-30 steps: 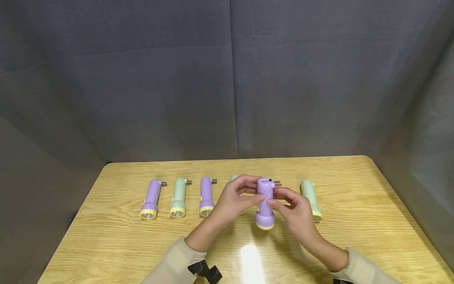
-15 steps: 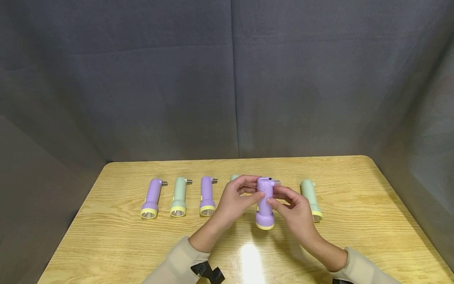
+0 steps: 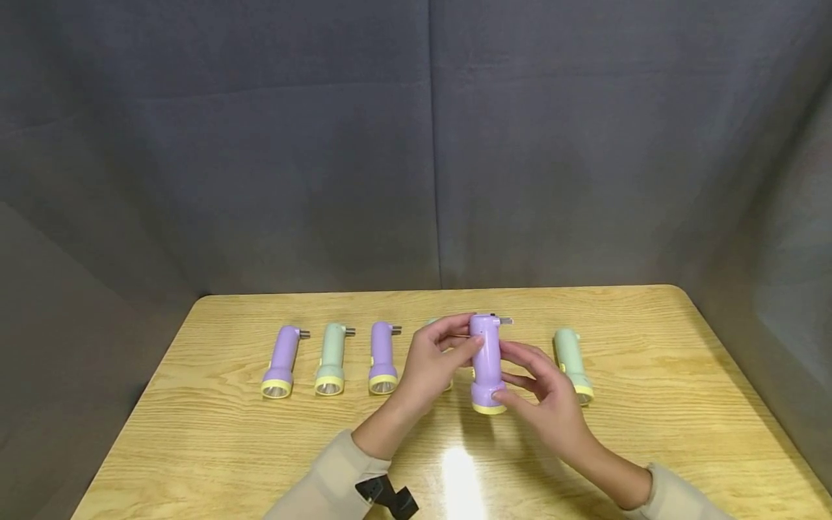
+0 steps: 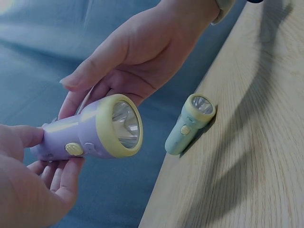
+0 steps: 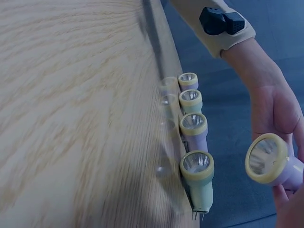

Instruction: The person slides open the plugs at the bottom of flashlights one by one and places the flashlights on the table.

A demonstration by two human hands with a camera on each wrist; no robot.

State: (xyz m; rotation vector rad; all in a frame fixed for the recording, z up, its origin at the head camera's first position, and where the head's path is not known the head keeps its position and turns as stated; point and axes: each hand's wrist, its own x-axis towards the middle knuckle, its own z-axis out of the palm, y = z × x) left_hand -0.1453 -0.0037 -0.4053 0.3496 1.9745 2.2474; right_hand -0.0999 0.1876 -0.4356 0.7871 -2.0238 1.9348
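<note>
A purple flashlight (image 3: 486, 365) with a yellow rim is held above the table, lens end down, its metal plug prongs (image 3: 505, 321) sticking out at the top right. My left hand (image 3: 429, 365) pinches its upper body between thumb and fingers. My right hand (image 3: 552, 404) is at its right side, fingers reaching behind the body; the thumb overlaps the head end in the head view. In the left wrist view that thumb (image 4: 76, 78) stands apart from the barrel, and the yellow switch (image 4: 74, 149) and clear lens (image 4: 126, 124) show.
Left of the hands, a purple (image 3: 282, 357), a green (image 3: 332, 354) and another purple flashlight (image 3: 382, 354) lie in a row. One green flashlight (image 5: 199, 185) is mostly hidden behind my left hand in the head view. Another green one (image 3: 572, 361) lies right. Grey cloth (image 3: 325, 144) surrounds the wooden table (image 3: 195, 448).
The flashlight has risen slightly and tilted, so its top end shows less. My right thumb has slid from the middle of the body down to the head end. The left hand keeps its pinch.
</note>
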